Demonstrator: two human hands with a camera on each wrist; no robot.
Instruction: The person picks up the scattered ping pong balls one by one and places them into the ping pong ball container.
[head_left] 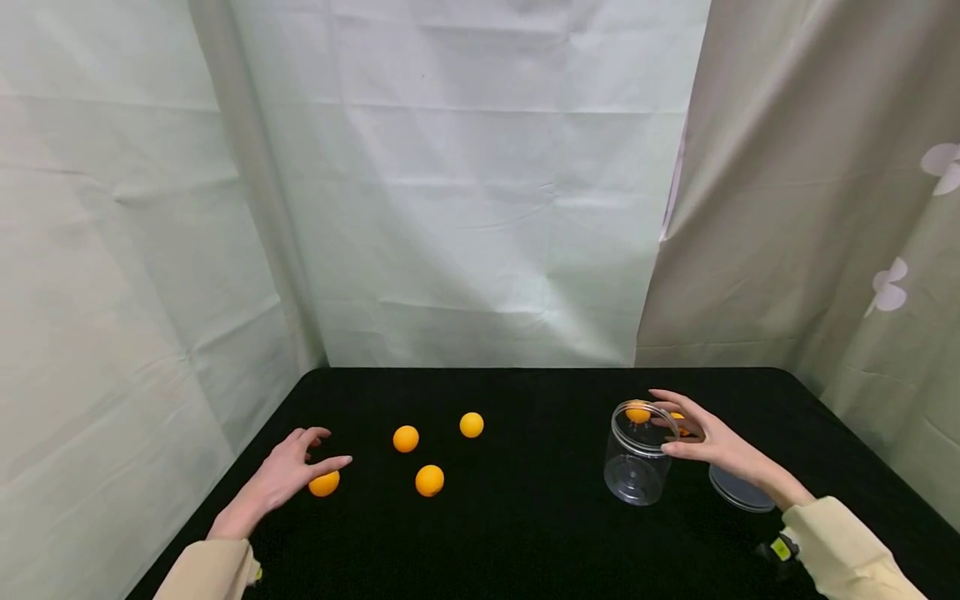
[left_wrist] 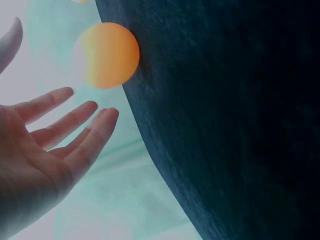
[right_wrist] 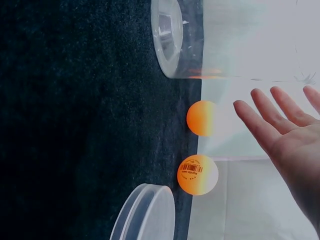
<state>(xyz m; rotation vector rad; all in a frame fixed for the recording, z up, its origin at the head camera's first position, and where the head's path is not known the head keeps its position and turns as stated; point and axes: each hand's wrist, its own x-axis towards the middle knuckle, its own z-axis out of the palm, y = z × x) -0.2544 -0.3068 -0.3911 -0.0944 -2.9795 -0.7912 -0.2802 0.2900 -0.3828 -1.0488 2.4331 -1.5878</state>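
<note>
My left hand (head_left: 283, 477) hovers beside an orange table tennis ball (head_left: 324, 485), thumb and fingers spread apart. In the left wrist view that ball (left_wrist: 111, 55) lies beyond the fingertips, and the palm holds nothing. On the right stands a clear jar (head_left: 634, 477), upright and without its lid. My right hand (head_left: 712, 443) is at the jar's rim, its fingers extended and parted from the thumb. Seen from the right wrist, the fingers reach toward the jar wall (right_wrist: 185, 45). Behind the jar lie two more balls, one (right_wrist: 201, 118) nearer it and one with printing (right_wrist: 198, 175).
Three other orange balls (head_left: 429, 481) are spread over the black-covered table (head_left: 525, 542), left of centre. A round lid (head_left: 741, 492) lies right of the jar, under the right forearm. Pale curtains (head_left: 480, 208) hang behind the table and along both sides.
</note>
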